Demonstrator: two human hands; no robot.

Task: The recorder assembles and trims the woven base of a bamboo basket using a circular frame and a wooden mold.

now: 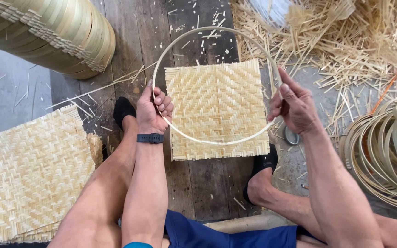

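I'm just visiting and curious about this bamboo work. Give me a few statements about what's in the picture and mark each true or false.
1. Both hands hold a thin hoop. True: the left hand grips its left side and the right hand its right.
2. The hoop is held over a round woven mat. False: the mat below it is square.
3. A stack of woven mats lies at the person's left. True.
4. The coil of hoops lies at the person's left. False: it lies at the right.
5. The left wrist is bare. False: it wears a dark wristband.
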